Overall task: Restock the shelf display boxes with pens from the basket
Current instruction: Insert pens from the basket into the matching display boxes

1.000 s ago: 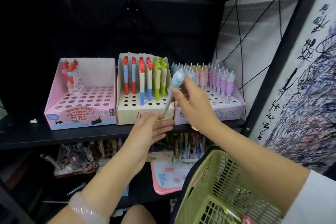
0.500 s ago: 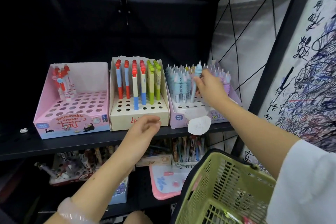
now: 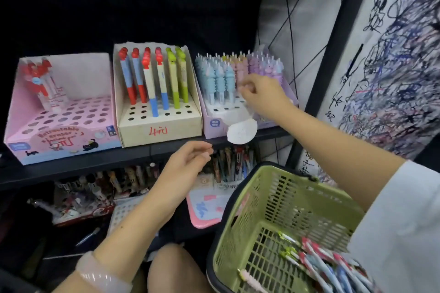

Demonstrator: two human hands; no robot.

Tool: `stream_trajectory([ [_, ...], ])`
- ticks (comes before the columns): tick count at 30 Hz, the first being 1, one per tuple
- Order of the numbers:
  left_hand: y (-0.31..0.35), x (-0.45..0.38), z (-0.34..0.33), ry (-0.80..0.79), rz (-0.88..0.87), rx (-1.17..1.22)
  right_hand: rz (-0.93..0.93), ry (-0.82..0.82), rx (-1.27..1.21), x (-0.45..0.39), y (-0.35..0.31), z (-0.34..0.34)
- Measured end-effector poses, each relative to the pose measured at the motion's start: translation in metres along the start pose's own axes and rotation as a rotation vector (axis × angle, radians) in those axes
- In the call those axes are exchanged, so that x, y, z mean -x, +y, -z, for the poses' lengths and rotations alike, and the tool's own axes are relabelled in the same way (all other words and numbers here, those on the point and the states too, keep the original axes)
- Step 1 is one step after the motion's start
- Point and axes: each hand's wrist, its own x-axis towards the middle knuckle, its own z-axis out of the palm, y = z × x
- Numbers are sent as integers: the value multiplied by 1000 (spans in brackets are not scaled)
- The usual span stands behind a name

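Observation:
Three display boxes stand on the black shelf (image 3: 133,156): a pink box (image 3: 59,135) with a few red-topped pens at its back left, a cream box (image 3: 162,126) with red, blue and green pens, and a lilac box (image 3: 213,125) packed with pastel pens (image 3: 220,78). My right hand (image 3: 262,96) hovers over the lilac box, fingers loosely curled beside the pink pens, with nothing plainly between them. Below the shelf edge, my left hand (image 3: 190,162) hangs relaxed and holds nothing. A green basket (image 3: 240,197) at the lower right holds several pens (image 3: 319,261).
A round white tag (image 3: 241,133) hangs off the lilac box's front. The lower shelf holds more pen boxes (image 3: 228,166) and a pink board (image 3: 204,208). A black upright post (image 3: 333,54) and a scribbled test sheet (image 3: 392,66) stand to the right.
My right hand carried a blue pen from in front of the cream box into the lilac box, and the pen is no longer in its fingers. My left hand stayed low, fingers relaxing.

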Motion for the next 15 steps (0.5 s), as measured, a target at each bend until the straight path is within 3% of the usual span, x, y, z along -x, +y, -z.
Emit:
stream_trajectory([
  [3, -16, 10, -26, -78, -13, -2, 120, 14, -75, 45, 7, 7],
  [6, -34, 21, -54, -180, -63, -105, 135, -167, -65, 105, 37, -4],
  [12, -73, 45, -99, -512, -99, -486, -267, -884, 356, 236, 156, -57],
  [15, -86, 48, -106, -577, -54, -515, -502, -864, 476, 281, 198, -67],
])
